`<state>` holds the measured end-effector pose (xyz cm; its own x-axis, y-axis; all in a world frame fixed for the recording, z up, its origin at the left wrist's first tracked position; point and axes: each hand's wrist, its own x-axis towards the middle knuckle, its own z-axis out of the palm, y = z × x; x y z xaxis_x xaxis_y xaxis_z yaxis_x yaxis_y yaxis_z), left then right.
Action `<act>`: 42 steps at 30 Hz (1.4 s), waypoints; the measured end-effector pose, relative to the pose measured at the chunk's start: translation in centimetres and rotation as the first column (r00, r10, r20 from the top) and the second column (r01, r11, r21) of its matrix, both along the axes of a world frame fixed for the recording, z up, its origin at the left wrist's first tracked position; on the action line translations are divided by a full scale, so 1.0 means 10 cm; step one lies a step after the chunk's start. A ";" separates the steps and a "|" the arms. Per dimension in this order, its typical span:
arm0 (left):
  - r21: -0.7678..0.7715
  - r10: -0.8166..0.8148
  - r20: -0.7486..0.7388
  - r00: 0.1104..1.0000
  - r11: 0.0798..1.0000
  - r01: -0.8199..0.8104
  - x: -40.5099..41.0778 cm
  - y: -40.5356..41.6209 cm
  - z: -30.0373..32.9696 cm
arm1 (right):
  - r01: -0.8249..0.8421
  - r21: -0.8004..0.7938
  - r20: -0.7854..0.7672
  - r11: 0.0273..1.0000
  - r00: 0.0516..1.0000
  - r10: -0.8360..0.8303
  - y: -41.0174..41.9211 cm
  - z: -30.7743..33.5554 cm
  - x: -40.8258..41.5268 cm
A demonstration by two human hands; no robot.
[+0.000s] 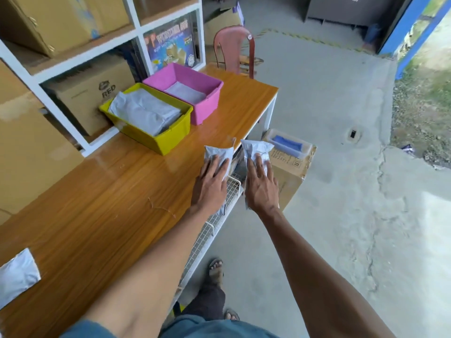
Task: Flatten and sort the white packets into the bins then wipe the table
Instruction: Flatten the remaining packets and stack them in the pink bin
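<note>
My left hand (211,189) holds a white packet (218,153) at the front edge of the wooden table (109,203), fingers spread over its top and thumb hidden beneath. Just past the edge, my right hand (262,191) holds a second white packet (256,148) in the air the same way. A yellow bin (170,142) at the back of the table has several white packets in it. The pink bin (207,111) beside it has one flat packet. Another white packet (18,276) lies on the table at the near left.
A white wire basket (207,237) hangs under the table's front edge. A cardboard box (290,176) with a blue item on top stands on the floor to the right. White shelves (31,76) with cartons line the back. A red plastic chair (234,50) stands past the table's far end.
</note>
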<state>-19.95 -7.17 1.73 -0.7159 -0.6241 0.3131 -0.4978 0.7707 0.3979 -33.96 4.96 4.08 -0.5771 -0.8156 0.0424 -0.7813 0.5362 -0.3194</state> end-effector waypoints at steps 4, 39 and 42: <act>0.020 -0.057 -0.013 0.998 0.998 0.058 -0.59 -0.38 -0.10 | 0.029 0.007 -0.007 1.000 1.000 -0.029 -0.26 -0.01 -0.52; 0.042 0.762 -0.150 0.630 0.642 -0.766 -2.66 -4.06 0.80 | -0.672 -0.107 -0.106 0.733 0.741 0.664 -5.29 0.69 -2.58; 0.067 0.819 -0.112 0.563 0.571 -0.818 -2.58 -4.15 0.74 | -0.738 -0.028 -0.075 0.674 0.674 0.735 -5.55 0.62 -2.45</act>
